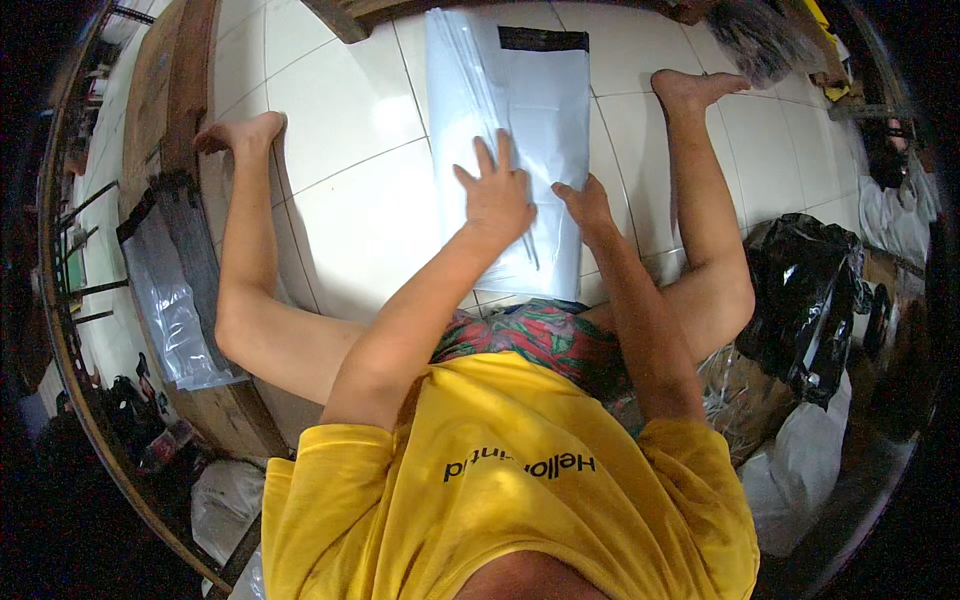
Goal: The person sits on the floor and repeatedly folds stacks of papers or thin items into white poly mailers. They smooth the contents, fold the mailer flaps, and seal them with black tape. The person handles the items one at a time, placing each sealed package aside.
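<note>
A pile of pale blue-white plastic mailing bags (548,110) lies on the floor between my legs. Several layered edges run down its left side, and a dark strip (545,39) crosses the top right. My left hand (497,197) rests palm down on the plastic, fingers spread. At the pile's right edge is my right hand (585,205), its thumb reaching over the plastic and apart from the other visible finger. Its remaining fingers are partly hidden.
White tiles (350,215) surround the pile. Grey plastic bags (185,310) lie on a wooden plank (160,110) at the left. A black plastic bag (805,290) sits by my right knee, with a white sack (800,470) below it. Wooden furniture (345,22) stands ahead.
</note>
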`<state>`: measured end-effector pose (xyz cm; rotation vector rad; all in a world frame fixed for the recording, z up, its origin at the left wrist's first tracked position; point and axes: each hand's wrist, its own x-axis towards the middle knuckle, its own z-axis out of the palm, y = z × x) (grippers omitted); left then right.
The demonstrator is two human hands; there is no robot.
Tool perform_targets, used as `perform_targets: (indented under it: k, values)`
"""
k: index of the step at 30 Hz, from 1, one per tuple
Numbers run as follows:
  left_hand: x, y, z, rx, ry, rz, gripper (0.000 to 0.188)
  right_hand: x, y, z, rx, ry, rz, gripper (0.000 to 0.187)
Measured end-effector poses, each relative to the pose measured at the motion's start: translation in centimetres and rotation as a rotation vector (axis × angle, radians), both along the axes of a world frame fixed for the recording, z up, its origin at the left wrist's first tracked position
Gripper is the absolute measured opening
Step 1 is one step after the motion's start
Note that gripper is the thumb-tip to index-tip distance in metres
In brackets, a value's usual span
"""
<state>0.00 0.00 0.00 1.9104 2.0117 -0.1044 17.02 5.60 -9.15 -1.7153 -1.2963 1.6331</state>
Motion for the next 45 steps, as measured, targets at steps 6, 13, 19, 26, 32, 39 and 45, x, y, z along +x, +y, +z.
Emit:
perform_targets:
  k: [6, 13, 19, 26, 32, 39, 45]
  values:
    - [-11.0, -3.5, -0.7, 0.054, -0.215, 0.371, 0.075, -0.6, -0.3, -2.1, 0.113, -0.214, -0.034, 0.06]
    - [-18.9, -3.3, -2.2, 0.001, -0.634, 0.782, 0.133, -1.2, -0.5, -0.6, 0.109, -0.134, -0.074, 0.068]
    - [-13.7, -1.8, -0.4, -0.196, -0.097, 0.697, 0.123, -1.6, -0.5, 1.8, 0.112, -0.117, -0.001, 0.063]
    - [-23.7, -3.6, -6.8, 0.101, -0.671, 0.937, 0.09, -1.2, -0.3, 1.5, 0.133, -0.084, 0.046, 0.063]
    - [-16.5, -1.5, -0.8, -0.132, -0.214, 0.69, 0.106, 0.3, 0.1, -0.9, 0.16, -0.066, 0.029, 0.072]
    - [-20.2, -3.0, -7.8, 0.197, -0.398, 0.676, 0.048, -0.9, -1.2, -0.3, 0.058, 0.079, -0.033, 0.066]
    - [-19.2, -3.1, -6.5, 0.184, -0.414, 0.749, 0.044, -1.6, -1.8, 0.9, 0.054, -0.006, 0.03, 0.063]
